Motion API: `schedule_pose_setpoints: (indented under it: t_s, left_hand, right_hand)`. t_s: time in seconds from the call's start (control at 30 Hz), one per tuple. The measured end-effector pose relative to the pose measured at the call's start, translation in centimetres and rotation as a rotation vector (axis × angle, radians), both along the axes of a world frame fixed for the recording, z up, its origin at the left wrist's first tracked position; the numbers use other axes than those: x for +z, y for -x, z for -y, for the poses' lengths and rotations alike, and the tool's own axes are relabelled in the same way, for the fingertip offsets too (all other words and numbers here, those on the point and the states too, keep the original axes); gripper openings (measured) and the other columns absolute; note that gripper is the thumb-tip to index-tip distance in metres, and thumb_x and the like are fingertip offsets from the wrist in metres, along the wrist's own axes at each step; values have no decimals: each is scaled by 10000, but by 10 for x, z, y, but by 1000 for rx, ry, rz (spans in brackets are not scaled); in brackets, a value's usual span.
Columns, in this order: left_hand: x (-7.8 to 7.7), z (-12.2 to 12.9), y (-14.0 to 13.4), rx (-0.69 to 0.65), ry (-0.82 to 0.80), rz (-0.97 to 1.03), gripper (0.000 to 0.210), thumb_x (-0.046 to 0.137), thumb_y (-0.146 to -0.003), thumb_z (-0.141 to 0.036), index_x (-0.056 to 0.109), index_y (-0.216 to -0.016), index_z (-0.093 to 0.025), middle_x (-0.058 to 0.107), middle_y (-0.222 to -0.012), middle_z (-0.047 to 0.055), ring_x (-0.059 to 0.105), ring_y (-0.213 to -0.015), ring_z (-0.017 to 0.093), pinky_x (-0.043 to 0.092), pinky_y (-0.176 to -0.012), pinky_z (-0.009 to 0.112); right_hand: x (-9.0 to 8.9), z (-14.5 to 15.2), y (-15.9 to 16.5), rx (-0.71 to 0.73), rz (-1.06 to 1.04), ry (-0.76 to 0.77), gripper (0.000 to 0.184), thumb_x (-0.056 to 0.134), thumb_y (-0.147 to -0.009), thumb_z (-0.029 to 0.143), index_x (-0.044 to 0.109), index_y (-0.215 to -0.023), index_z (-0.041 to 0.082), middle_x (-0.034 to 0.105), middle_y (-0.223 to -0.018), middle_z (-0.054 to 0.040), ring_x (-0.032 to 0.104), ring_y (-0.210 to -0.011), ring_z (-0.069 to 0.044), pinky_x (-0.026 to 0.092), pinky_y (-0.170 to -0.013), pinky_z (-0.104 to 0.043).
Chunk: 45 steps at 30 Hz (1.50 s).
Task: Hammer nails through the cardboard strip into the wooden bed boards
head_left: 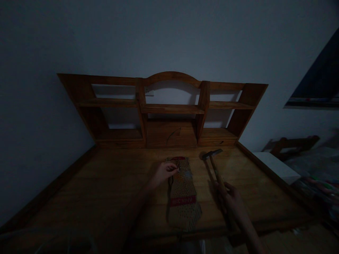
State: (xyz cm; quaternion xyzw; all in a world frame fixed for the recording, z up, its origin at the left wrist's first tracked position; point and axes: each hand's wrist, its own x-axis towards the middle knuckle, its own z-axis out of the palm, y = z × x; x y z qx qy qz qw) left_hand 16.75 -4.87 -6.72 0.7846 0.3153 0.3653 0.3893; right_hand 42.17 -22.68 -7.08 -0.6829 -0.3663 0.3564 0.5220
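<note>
My right hand (230, 197) is wrapped round the wooden handle of a hammer (217, 173). The hammer's dark metal head is raised a little over the desk, to the right of a flat piece of cardboard (182, 187). Over the upper part of the cardboard, my left hand (166, 170) pinches with thumb and fingertips. A tiny bright spot shows at those fingertips, too small and dark to name. The cardboard is brown and speckled, with red printed bands and a ragged lower right edge. A dark loop lies by its left edge, below my left hand.
A wooden desk (106, 187) carries a shelf unit (172, 110) along its back, against the wall. A wall socket (149, 92) shows through the shelf. To the right stand a white box-like surface (277, 164) and a wooden chair back (296, 144). The light is dim.
</note>
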Motion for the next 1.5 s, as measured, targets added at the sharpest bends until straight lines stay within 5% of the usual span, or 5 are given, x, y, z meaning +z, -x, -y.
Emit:
schedule_pose_setpoints:
  t_s: [0.23,0.87,1.2,1.4,1.5]
  left_hand:
    - [-7,-3,3,5,21,-87,237,630,-798,-364,720,-830,-147,716,-786,33,637,-707,156,466,-632,225]
    - [13,5,7,-20,-350,-131,131,634,-827,-278,731,-793,-197,671,-809,30,594,-808,152,446,-740,259]
    - [7,4,3,-49,-430,-165,153,618,-836,-259,718,-742,-191,658,-791,34,575,-796,155,433,-729,269]
    - [4,4,4,-42,-445,-183,164,598,-850,-260,719,-763,-190,642,-791,33,566,-805,158,430,-744,277]
    - [5,5,4,-53,-446,-192,179,598,-850,-265,714,-740,-185,634,-774,33,560,-788,156,429,-735,276]
  right_hand:
    - [-8,-2,-5,-3,10,-2,433,571,-791,587,602,-896,168,483,-480,62,441,-345,-97,344,-317,-181]
    - [-3,-2,-3,-16,44,-6,466,558,-794,585,624,-920,141,508,-510,37,463,-376,-104,332,-325,-179]
    - [42,37,28,-17,199,32,601,528,-757,638,632,-1030,113,679,-647,-62,624,-549,-195,453,-441,-223]
    - [60,59,55,92,411,77,630,467,-778,666,626,-1083,138,652,-528,-23,551,-361,-180,387,-349,-239]
    - [63,62,61,80,499,44,588,472,-785,659,646,-1041,159,704,-655,-61,658,-543,-220,460,-446,-241]
